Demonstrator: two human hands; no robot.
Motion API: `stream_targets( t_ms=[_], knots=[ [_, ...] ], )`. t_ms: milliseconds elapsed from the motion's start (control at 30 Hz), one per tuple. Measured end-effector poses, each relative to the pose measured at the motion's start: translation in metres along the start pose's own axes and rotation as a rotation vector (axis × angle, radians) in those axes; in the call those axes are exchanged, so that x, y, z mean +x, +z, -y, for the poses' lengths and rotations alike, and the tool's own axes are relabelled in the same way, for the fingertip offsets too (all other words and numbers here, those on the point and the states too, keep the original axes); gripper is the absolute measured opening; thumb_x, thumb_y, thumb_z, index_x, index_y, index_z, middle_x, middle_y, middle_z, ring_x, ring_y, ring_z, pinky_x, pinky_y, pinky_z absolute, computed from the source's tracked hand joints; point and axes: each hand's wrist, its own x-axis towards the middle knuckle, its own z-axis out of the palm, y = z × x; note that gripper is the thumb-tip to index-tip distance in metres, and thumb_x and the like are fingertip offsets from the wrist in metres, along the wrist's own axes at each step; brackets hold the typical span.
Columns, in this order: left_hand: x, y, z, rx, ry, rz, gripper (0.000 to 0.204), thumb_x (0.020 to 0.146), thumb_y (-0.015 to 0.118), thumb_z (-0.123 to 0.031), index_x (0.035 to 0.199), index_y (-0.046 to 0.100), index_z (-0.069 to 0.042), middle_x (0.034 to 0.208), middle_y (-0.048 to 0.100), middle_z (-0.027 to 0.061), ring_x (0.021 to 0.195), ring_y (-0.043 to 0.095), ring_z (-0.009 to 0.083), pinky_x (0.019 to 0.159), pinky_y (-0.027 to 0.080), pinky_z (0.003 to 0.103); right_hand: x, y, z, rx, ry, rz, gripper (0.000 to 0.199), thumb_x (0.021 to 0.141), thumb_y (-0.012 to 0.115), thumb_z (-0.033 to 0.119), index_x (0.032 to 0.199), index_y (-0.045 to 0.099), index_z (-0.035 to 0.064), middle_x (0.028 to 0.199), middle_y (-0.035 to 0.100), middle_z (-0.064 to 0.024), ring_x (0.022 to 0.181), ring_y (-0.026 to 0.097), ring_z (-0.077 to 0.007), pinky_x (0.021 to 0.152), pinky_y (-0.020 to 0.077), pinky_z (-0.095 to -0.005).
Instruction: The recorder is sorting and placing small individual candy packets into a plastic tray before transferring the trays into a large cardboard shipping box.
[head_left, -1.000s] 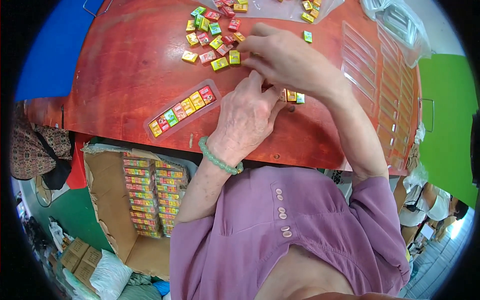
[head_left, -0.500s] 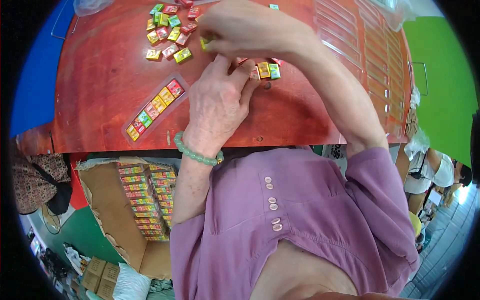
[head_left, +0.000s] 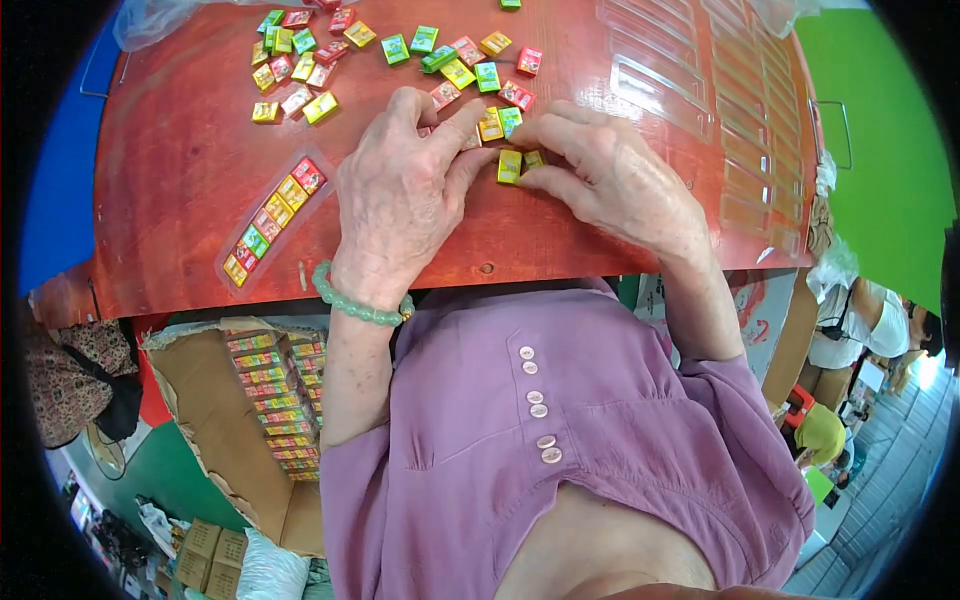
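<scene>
At the far left a blue panel (head_left: 62, 130) stands beside the red tabletop (head_left: 160, 180), and below the table edge an open cardboard box (head_left: 195, 385) holds stacked packs of small coloured cartons (head_left: 275, 400). On the table, left of the hands, lies a clear plastic tray (head_left: 285, 240) filled with a single file of seven small cartons; its long axis slants from the near left to the far right, one end toward the table edge. Beyond it is a loose scatter of red, yellow and green cartons (head_left: 300, 65). The left hand (head_left: 405, 180), a green bead bracelet (head_left: 350, 300) at its wrist, has its fingers bent over the left end of a short row, its thumb reaching toward a yellow carton (head_left: 509, 167); I cannot tell how firmly it grasps. In that row a yellow-orange carton (head_left: 490, 123) and a green carton (head_left: 510, 120) stand side by side, long sides pointing away from the person. The nearer yellow carton, long axis also running away, sits between the hands. The right hand (head_left: 590, 165) curls thumb and forefinger around its side; whether they pinch it is unclear. Farther right lie empty clear trays (head_left: 660, 70), then a green panel (head_left: 885, 180)
</scene>
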Motion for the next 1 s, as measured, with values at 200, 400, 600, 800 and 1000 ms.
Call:
stream_targets(
  t_ms=[200, 400, 600, 800, 1000],
  knots=[
    [-0.002, 0.000, 0.001, 0.002, 0.004, -0.010, 0.027, 0.084, 0.079, -0.025, 0.110, 0.074, -0.018, 0.091, 0.053, 0.0050, 0.080, 0.063, 0.0237, 0.064, 0.054, 0.039, -0.014, 0.000, -0.011, 0.069, 0.171, -0.008, 0.035, 0.086, 0.078, 0.017, 0.117, 0.068, 0.0028, 0.096, 0.066, -0.0131, 0.087, 0.067, -0.0289, 0.079, 0.0541, -0.0389],
    [-0.002, 0.003, 0.003, -0.020, 0.019, -0.022, 0.025, 0.084, 0.080, -0.023, 0.108, 0.076, -0.017, 0.092, 0.055, 0.0048, 0.081, 0.064, 0.0237, 0.065, 0.054, 0.039, -0.017, 0.004, -0.004, -0.224, 0.061, -0.144, 0.037, 0.085, 0.079, 0.016, 0.119, 0.069, 0.0055, 0.113, 0.062, -0.0122, 0.103, 0.063, -0.0316, 0.085, 0.0526, -0.0408],
    [-0.002, 0.000, 0.003, -0.026, 0.014, 0.006, 0.030, 0.082, 0.080, -0.020, 0.111, 0.075, -0.015, 0.094, 0.057, 0.0047, 0.083, 0.064, 0.0237, 0.068, 0.054, 0.039, 0.006, 0.007, -0.011, -0.220, -0.058, -0.184, 0.037, 0.087, 0.073, 0.010, 0.123, 0.067, 0.0059, 0.116, 0.064, -0.0142, 0.111, 0.062, -0.0355, 0.091, 0.0518, -0.0433],
    [-0.004, -0.002, 0.006, -0.137, -0.034, 0.008, 0.042, 0.079, 0.082, -0.014, 0.119, 0.071, -0.009, 0.101, 0.062, 0.0070, 0.088, 0.067, 0.0265, 0.073, 0.055, 0.039, 0.021, 0.005, -0.010, -0.105, -0.093, -0.061, 0.033, 0.089, 0.073, 0.014, 0.120, 0.069, 0.0052, 0.116, 0.063, -0.0146, 0.105, 0.065, -0.0347, 0.088, 0.0532, -0.0422],
    [0.000, -0.012, 0.013, -0.291, -0.055, 0.097, 0.039, 0.079, 0.083, -0.010, 0.115, 0.071, -0.005, 0.105, 0.064, 0.0089, 0.086, 0.069, 0.0272, 0.073, 0.056, 0.038, 0.024, 0.007, -0.014, -0.081, -0.068, -0.030, 0.027, 0.090, 0.073, 0.018, 0.113, 0.072, 0.0041, 0.109, 0.063, -0.0130, 0.096, 0.067, -0.0322, 0.082, 0.0532, -0.0417]
  ],
)
